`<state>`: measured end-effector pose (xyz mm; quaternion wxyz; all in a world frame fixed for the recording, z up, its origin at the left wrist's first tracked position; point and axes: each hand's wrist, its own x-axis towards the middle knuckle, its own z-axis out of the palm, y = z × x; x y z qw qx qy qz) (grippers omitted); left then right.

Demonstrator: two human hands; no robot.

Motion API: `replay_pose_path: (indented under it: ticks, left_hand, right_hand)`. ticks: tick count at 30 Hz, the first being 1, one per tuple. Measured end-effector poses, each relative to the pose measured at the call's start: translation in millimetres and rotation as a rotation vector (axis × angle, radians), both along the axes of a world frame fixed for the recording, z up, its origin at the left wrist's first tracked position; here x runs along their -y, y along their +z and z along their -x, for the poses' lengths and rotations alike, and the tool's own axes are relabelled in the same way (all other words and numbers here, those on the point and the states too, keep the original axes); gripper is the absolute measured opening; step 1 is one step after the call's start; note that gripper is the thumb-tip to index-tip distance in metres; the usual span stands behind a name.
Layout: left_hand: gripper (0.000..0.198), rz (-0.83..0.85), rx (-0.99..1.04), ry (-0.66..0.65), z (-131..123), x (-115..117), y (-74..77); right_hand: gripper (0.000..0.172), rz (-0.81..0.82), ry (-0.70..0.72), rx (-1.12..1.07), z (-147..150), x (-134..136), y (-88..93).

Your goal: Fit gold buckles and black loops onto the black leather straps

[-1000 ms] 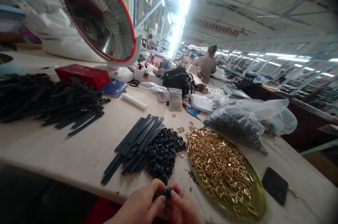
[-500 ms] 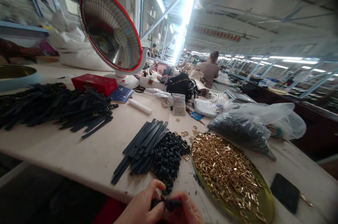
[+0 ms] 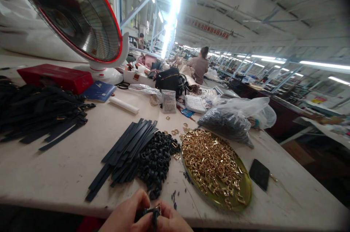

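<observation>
At the bottom edge my left hand point(image 3: 127, 213) and my right hand point(image 3: 172, 221) are pinched together on a small black strap piece with a gold buckle point(image 3: 153, 213), held just over the near table edge. Right beyond them lies a heap of black loops point(image 3: 155, 159), beside a bundle of flat black straps point(image 3: 125, 150). A round gold tray point(image 3: 243, 197) heaped with gold buckles point(image 3: 210, 164) sits to the right of my hands.
A red-rimmed dish heater point(image 3: 71, 13) stands at the back left by a red box point(image 3: 54, 77). Finished black straps point(image 3: 35, 110) pile at left. A plastic bag of black parts point(image 3: 232, 121) and a black phone point(image 3: 259, 173) lie right. A person point(image 3: 198, 66) sits far off.
The view has swung right and closer to the heater. My hands stay together at the table edge; a gold buckle now shows on the black piece between my fingers.
</observation>
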<state>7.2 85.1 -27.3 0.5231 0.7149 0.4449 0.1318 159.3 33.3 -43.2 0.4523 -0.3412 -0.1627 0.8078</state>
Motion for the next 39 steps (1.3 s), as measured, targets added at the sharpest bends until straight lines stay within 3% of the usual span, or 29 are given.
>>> replay_pose_path:
  ticks: [2, 6, 8, 11, 14, 18, 25, 33, 37, 39]
  left_hand:
    - [0.02, 0.051, 0.066, -0.016, 0.5, -0.3, -1.6]
    - [0.019, 0.375, 0.257, -0.029, 2.4, 2.1, 9.2]
    - [0.024, 0.453, 0.3, -0.018, 3.5, 3.8, 17.2]
    - [0.025, 0.443, 0.32, -0.007, 5.1, 6.0, 25.7]
    - [0.022, 0.464, 0.289, 0.001, 7.1, 8.3, 28.7]
    - [0.021, 0.463, 0.286, -0.019, 10.5, 12.9, 27.9]
    - [0.018, 0.508, 0.385, -0.028, 14.8, 20.8, 26.8]
    - [0.02, 0.5, 0.453, -0.01, 17.1, 24.4, 24.3]
    - [0.028, 0.557, 0.419, 0.023, 16.2, 20.5, 12.1]
    - [0.027, 0.558, 0.323, -0.028, 18.1, 17.5, 5.7]
  right_hand:
    - [0.033, -0.013, -0.018, -0.056, 0.2, 0.7, 1.9]
    - [0.029, -0.016, -0.127, -0.03, 2.9, 2.5, 9.3]
    - [0.026, -0.03, -0.214, 0.173, 3.3, 3.9, 14.7]
    - [0.023, -0.141, -0.293, 0.608, 0.5, 7.4, 21.2]
    - [0.032, -0.23, -0.165, 0.774, -4.2, 12.1, 25.3]
    - [0.014, -0.167, 0.024, 0.699, -7.0, 17.5, 27.7]
    - [0.03, 0.004, -0.021, 0.29, -2.0, 21.6, 22.4]
    - [0.026, 0.025, -0.011, 0.212, 2.8, 23.9, 18.4]
    - [0.02, -0.19, -0.069, 0.664, 3.5, 29.9, 9.9]
    - [0.017, -0.27, -0.065, 0.883, 3.1, 33.7, 5.8]
